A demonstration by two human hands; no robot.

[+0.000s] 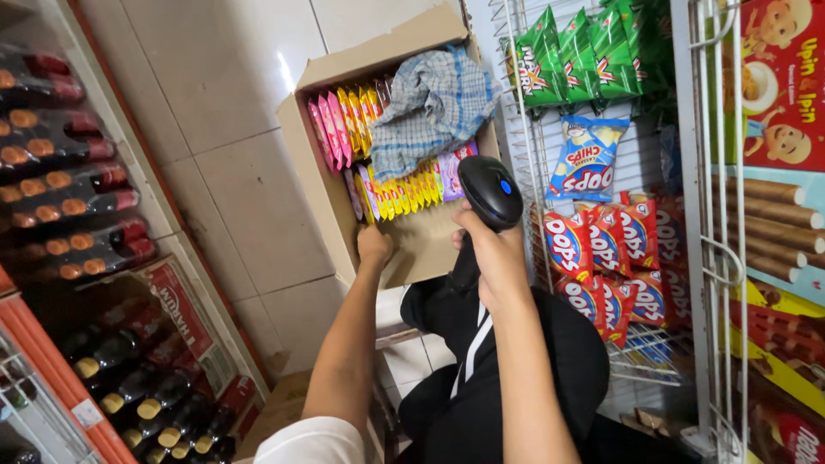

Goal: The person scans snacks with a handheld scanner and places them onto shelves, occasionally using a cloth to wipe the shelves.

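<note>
**Scanner held over the open box, left hand on the box edge**

The right hand (pixel 491 249) is gripping a black handheld scanner (pixel 490 189), fingers closed around its handle. The scanner head is pointing up and away from the person, toward the box (pixel 301 155), and is hanging just above the near row of packets.

The left hand (pixel 375 247) is resting on the near inner edge of the box, fingers curled against the cardboard. Whether they are pinching the wall or only pressing on it cannot be told.

The box is sitting on the tiled floor (pixel 223 129), straight ahead of both hands, between a wire rack (pixel 533 155) on the right and a bottle shelf (pixel 69 198) on the left. Its long axis is running away from the person, tilted slightly to the right.

Inside the box, the packets (pixel 404 191) are standing on edge in two rows: pink and yellow in the far row, yellow and purple in the near row. Each row is running across the box, left to right. A checked cloth (pixel 434 107) is lying over the far right part, covering some packets.

The near row is lying just beyond the scanner head. The right hand is the nearer hand to it; the left hand is lying nearer the row's left end.
</note>
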